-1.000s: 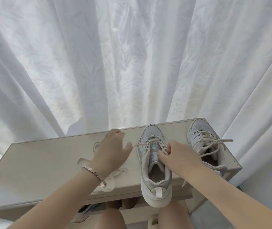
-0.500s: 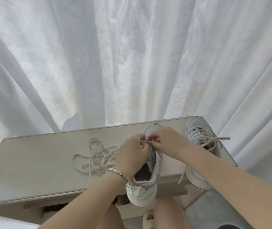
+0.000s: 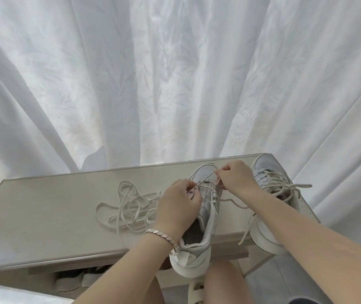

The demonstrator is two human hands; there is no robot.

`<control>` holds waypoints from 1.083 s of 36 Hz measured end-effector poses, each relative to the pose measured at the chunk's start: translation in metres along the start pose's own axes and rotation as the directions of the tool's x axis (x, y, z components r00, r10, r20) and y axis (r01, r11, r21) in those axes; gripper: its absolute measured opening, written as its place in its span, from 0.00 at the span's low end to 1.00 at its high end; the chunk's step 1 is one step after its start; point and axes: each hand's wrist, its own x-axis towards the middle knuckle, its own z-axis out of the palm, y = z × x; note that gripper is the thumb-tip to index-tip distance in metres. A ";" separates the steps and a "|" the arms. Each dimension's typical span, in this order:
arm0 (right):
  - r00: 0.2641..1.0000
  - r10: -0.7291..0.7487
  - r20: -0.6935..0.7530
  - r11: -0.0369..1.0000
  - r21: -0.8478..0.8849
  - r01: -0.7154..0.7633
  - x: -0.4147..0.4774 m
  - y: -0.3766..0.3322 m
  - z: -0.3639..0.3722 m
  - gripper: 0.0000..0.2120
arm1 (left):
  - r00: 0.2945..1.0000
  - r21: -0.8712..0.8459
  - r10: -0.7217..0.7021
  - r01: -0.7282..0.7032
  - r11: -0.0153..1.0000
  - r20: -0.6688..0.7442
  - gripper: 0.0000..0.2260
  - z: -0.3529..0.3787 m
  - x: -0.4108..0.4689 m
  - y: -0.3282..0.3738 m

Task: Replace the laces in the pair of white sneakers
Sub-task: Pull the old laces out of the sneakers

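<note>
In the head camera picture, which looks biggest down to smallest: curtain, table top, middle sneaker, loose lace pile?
1. white leaf-patterned fabric curtain
2. pale wooden table top
3. white middle sneaker
4. tangled cream lace pile; it is close to the sneaker, which lies nearer the camera.

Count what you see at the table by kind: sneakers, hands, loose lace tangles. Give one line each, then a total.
Sneakers: 2, the middle sneaker and the right sneaker.
Hands: 2, the left hand and the right hand, both pinching the middle sneaker's lace.
Loose lace tangle: 1.
Total: 5.
</note>
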 end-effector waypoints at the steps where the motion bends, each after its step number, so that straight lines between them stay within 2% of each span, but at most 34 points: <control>1: 1.000 -0.015 0.020 0.997 -0.069 0.017 0.001 -0.001 -0.001 0.10 | 1.000 -0.002 -0.002 0.002 1.000 -0.003 0.09 0.000 0.000 0.000; 3: 0.991 -0.120 0.054 0.973 -0.191 0.128 0.001 -0.008 -0.004 0.06 | 1.000 -0.004 -0.013 0.013 1.000 -0.008 0.09 0.001 -0.001 0.000; 5: 0.942 -0.298 0.152 0.919 -0.219 0.327 0.001 -0.016 -0.009 0.16 | 1.000 -0.010 -0.027 0.027 1.000 -0.011 0.09 0.001 -0.001 0.001; 7: 0.849 -0.418 0.323 0.822 -0.264 0.505 -0.001 -0.025 -0.010 0.19 | 0.999 -0.016 -0.038 0.038 0.999 -0.011 0.09 0.001 -0.001 0.001; 9: 0.766 -0.427 0.481 0.693 -0.369 0.619 -0.001 -0.029 -0.007 0.15 | 0.999 -0.014 -0.054 0.053 0.998 -0.008 0.10 0.001 0.000 0.002; 10: 0.748 -0.414 0.519 0.625 -0.436 0.648 -0.002 -0.030 -0.005 0.13 | 0.998 -0.010 -0.058 0.058 0.998 -0.007 0.10 0.001 0.000 0.002; 12: 0.747 -0.434 0.503 0.522 -0.536 0.664 -0.003 -0.030 -0.002 0.10 | 0.998 -0.001 -0.056 0.056 0.998 -0.004 0.09 0.001 0.000 0.001; 13: 0.755 -0.450 0.477 0.508 -0.559 0.656 -0.002 -0.028 -0.002 0.10 | 0.999 0.006 -0.053 0.053 0.999 -0.002 0.09 0.001 0.000 0.001; 19: 0.760 -0.527 0.381 0.478 -0.606 0.636 -0.004 -0.015 -0.011 0.10 | 1.000 0.037 -0.028 0.028 0.999 0.012 0.09 0.001 0.000 0.002; 22: 0.862 -0.466 0.201 0.637 -0.601 0.484 0.005 -0.006 -0.034 0.11 | 1.000 0.070 -0.015 0.015 0.997 0.009 0.10 0.001 0.000 0.001; 25: 0.965 -0.261 -0.009 0.816 -0.536 0.215 0.019 0.010 -0.063 0.10 | 1.000 0.087 -0.020 0.020 0.996 0.001 0.10 0.001 0.000 0.002; 27: 0.998 -0.053 0.032 0.836 -0.546 0.062 0.022 0.013 -0.068 0.08 | 1.000 0.090 -0.023 0.022 0.996 0.004 0.10 0.003 0.000 0.004; 29: 0.990 0.072 0.122 0.786 -0.618 0.020 0.016 0.008 -0.059 0.08 | 1.000 0.094 -0.030 0.030 0.995 0.003 0.10 0.004 -0.001 0.005; 30: 0.987 0.061 0.151 0.761 -0.647 0.052 0.013 0.003 -0.054 0.11 | 0.999 0.089 -0.034 0.034 0.995 -0.001 0.10 0.004 -0.001 0.006; 32: 0.977 -0.116 0.181 0.739 -0.641 0.206 0.009 -0.005 -0.045 0.18 | 0.999 0.080 -0.040 0.040 0.996 -0.002 0.10 0.003 -0.002 0.006; 34: 0.909 -0.331 0.254 0.734 -0.537 0.417 0.006 -0.013 -0.037 0.18 | 0.999 0.086 -0.042 0.042 0.995 0.002 0.10 0.002 -0.002 0.007; 35: 0.861 -0.390 0.328 0.716 -0.480 0.507 0.004 -0.016 -0.033 0.16 | 0.999 0.090 -0.044 0.043 0.995 0.005 0.10 0.002 -0.002 0.007; 37: 0.787 -0.404 0.466 0.684 -0.418 0.598 0.001 -0.019 -0.021 0.13 | 0.999 0.092 -0.049 0.048 0.995 0.012 0.10 0.002 -0.003 0.008; 39: 0.768 -0.389 0.508 0.672 -0.414 0.614 -0.001 -0.018 -0.012 0.11 | 0.998 0.089 -0.056 0.054 0.995 0.019 0.10 0.001 -0.003 0.008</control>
